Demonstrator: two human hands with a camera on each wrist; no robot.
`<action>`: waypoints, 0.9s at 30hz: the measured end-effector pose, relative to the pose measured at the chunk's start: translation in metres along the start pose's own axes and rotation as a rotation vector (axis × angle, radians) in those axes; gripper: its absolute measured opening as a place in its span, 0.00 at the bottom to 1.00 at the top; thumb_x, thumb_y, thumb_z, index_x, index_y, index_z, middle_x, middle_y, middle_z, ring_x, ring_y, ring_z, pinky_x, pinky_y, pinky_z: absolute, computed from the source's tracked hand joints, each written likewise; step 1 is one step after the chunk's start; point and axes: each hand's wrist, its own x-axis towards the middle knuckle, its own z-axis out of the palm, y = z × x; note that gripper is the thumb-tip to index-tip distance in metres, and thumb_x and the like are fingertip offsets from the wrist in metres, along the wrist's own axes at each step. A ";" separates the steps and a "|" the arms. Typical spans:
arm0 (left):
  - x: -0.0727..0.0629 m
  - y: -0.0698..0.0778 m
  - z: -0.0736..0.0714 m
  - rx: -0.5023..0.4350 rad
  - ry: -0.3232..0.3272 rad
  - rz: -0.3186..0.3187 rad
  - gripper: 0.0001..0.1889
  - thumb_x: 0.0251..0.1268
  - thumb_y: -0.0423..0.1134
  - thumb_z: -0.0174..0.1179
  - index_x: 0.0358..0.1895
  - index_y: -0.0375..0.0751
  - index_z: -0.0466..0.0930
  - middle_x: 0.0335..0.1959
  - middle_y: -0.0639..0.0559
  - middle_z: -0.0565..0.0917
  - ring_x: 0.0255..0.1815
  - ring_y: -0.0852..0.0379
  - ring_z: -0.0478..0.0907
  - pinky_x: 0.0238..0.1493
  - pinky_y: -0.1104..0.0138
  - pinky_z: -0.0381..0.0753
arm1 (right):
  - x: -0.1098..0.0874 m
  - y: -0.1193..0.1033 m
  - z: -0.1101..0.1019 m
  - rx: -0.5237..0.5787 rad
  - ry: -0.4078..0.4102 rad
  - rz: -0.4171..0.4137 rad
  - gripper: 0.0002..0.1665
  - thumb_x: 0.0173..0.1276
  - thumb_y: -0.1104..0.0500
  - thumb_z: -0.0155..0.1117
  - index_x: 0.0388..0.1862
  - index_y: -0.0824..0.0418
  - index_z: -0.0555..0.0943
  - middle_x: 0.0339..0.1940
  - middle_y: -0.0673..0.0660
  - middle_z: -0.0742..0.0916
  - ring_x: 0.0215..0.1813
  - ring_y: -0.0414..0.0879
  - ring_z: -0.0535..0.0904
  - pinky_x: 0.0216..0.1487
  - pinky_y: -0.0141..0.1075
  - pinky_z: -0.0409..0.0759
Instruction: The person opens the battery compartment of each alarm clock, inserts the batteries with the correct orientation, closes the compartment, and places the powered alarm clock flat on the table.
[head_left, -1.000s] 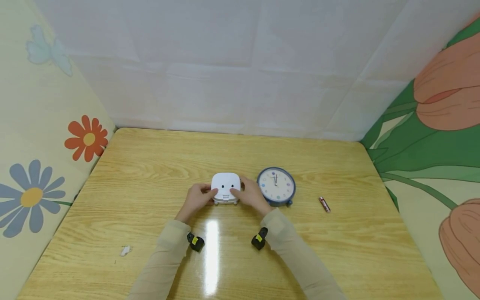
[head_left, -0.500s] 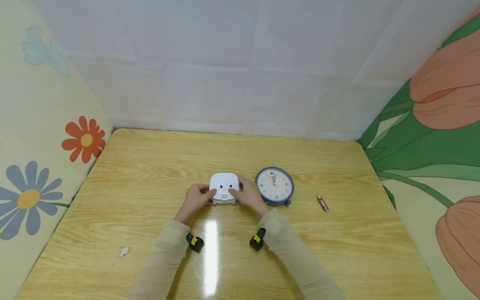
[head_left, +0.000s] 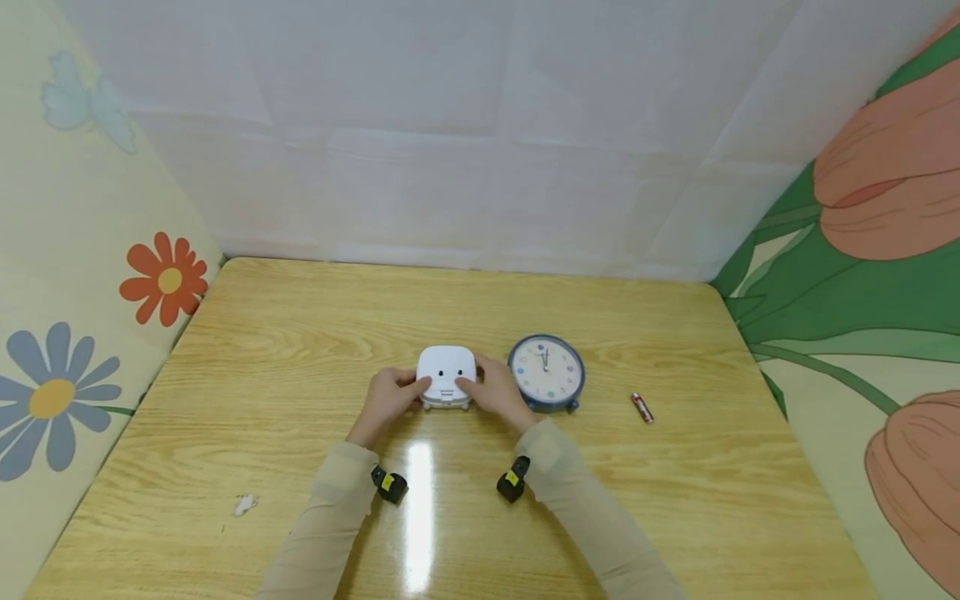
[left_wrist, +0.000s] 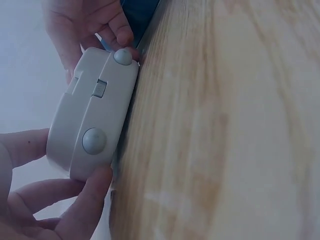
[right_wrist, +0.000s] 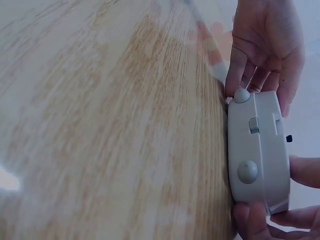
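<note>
My grip has not changed

My left hand (head_left: pixel 387 395) and right hand (head_left: pixel 498 389) hold the white box (head_left: pixel 446 363) between them, gripping its sides. I think the work is waiting. A clock (head_left: pixel 546 372) is just beside my right hand; a red battery (head_left: pixel 642 407) lies farther right.

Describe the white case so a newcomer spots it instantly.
On the wooden table, look between the left hand and right hand. Both hands grip the white case; unlike the round clock to its right, it's squarish with two black eye dots.
</note>
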 end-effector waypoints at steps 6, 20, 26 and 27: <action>-0.002 0.005 -0.001 0.032 0.038 -0.008 0.18 0.57 0.39 0.62 0.47 0.29 0.79 0.38 0.35 0.82 0.25 0.56 0.80 0.26 0.68 0.80 | 0.000 0.000 -0.001 -0.003 -0.009 -0.025 0.28 0.64 0.53 0.60 0.60 0.64 0.70 0.50 0.60 0.80 0.51 0.52 0.75 0.53 0.44 0.73; -0.004 0.012 -0.003 0.056 0.076 0.021 0.19 0.55 0.38 0.63 0.47 0.28 0.78 0.32 0.37 0.83 0.20 0.57 0.78 0.23 0.67 0.79 | 0.003 0.001 0.001 0.004 -0.043 -0.003 0.32 0.65 0.51 0.58 0.65 0.61 0.66 0.59 0.61 0.76 0.58 0.52 0.71 0.59 0.44 0.68; -0.007 0.013 -0.002 0.087 0.099 0.063 0.19 0.54 0.37 0.64 0.47 0.27 0.78 0.34 0.35 0.83 0.24 0.55 0.79 0.22 0.68 0.79 | 0.005 0.003 0.004 0.007 -0.048 0.007 0.31 0.66 0.51 0.57 0.65 0.61 0.66 0.60 0.61 0.75 0.61 0.53 0.68 0.62 0.44 0.65; -0.007 0.013 -0.002 0.084 0.098 0.065 0.19 0.54 0.37 0.64 0.47 0.27 0.78 0.34 0.35 0.82 0.24 0.55 0.79 0.22 0.68 0.79 | 0.004 0.003 0.005 0.007 -0.047 0.001 0.31 0.66 0.51 0.57 0.65 0.62 0.66 0.60 0.61 0.75 0.61 0.53 0.68 0.62 0.44 0.65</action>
